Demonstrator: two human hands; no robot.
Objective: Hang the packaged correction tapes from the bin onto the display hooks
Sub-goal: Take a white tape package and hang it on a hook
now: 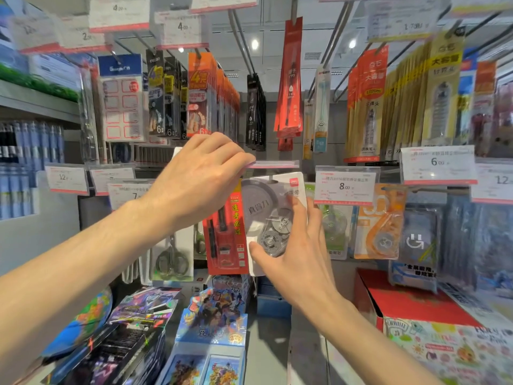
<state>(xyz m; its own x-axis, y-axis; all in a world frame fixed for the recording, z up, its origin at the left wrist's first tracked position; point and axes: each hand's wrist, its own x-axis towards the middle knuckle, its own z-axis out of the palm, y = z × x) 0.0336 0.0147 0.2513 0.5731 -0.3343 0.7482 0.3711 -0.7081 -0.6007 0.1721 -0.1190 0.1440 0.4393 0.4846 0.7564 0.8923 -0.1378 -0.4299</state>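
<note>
A grey packaged correction tape [268, 209] hangs at the middle display hook, just under a pink-edged price tag holder [273, 164]. My right hand [291, 251] grips the package's lower right side, thumb on the front and fingers along its edge. My left hand [200, 173] reaches above it and pinches the left end of the price tag holder, lifting it flat. The hook itself is hidden behind the tag and my left hand. Further correction tapes hang to the right: a green one [334, 232] and an orange one [380, 226].
A red pen pack [226, 240] hangs tight against the grey package's left edge, with scissors [172, 257] further left. Price tags [344, 186] jut out at hand height. Card boxes [213, 315] and a red carton [410, 304] stand below. Rows of pen packs hang overhead.
</note>
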